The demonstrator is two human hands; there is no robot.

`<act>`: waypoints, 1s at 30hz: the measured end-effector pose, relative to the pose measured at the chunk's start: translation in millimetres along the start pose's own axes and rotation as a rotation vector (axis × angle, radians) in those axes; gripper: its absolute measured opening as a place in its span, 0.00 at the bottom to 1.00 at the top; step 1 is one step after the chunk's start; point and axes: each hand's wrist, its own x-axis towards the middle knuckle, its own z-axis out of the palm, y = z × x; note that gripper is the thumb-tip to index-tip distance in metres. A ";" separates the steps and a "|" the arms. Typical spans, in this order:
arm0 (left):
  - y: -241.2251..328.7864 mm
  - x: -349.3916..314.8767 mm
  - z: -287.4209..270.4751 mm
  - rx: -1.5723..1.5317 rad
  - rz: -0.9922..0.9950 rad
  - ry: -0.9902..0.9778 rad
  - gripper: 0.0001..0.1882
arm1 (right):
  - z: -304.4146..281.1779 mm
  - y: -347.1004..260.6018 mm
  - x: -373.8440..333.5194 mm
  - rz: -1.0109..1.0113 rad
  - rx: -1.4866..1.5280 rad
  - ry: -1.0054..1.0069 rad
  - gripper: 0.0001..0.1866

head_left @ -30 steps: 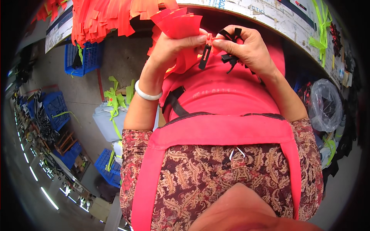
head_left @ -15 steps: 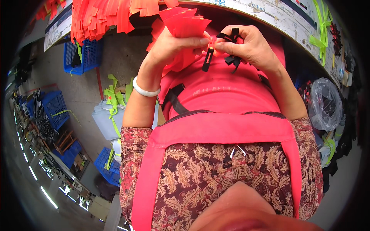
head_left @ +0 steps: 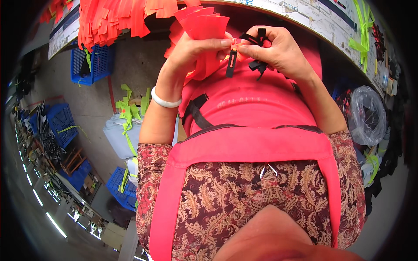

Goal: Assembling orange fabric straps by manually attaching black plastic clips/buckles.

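Near top centre of my remote view, I am seeing left hand [head_left: 191, 50] pinching red strips [head_left: 202, 25], probably gathering them; right hand [head_left: 281, 52] is pinching red piece [head_left: 234, 45] beside black tab [head_left: 231, 65], seemingly steadying it; other black tabs [head_left: 259, 65] are poking from its grip, likely for easy reach.

From afar, I see the left hand [head_left: 193, 48] holding red strips [head_left: 204, 24] near a black tab [head_left: 232, 65]. I see the right hand [head_left: 281, 50] holding black pieces [head_left: 262, 36] near the worktop [head_left: 315, 19].
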 end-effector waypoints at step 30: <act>-3.0 1.7 0.6 0.058 0.029 -0.071 0.07 | -6.7 -8.2 1.8 0.126 -0.117 -0.070 0.12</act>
